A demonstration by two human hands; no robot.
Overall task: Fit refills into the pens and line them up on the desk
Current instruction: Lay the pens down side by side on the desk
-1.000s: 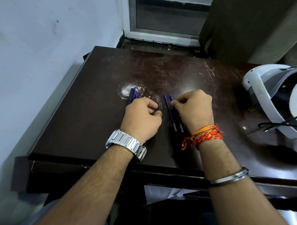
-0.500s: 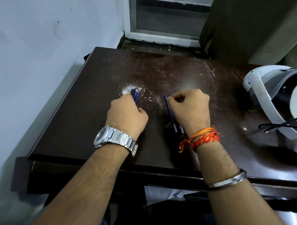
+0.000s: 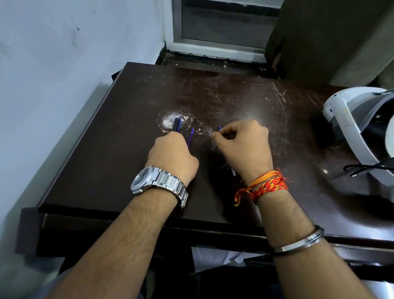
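Pens lie under my curled left hand, steadying them, while my right hand pinches a refill to fit it.

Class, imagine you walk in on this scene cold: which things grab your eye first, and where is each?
Two bare hands meet mid-desk: the left hand closes over dark blue pens, the right hand pinches something thin beside a blue refill. A white headset sits at the desk's right edge. The silver watch and red-orange wrist threads stand out.
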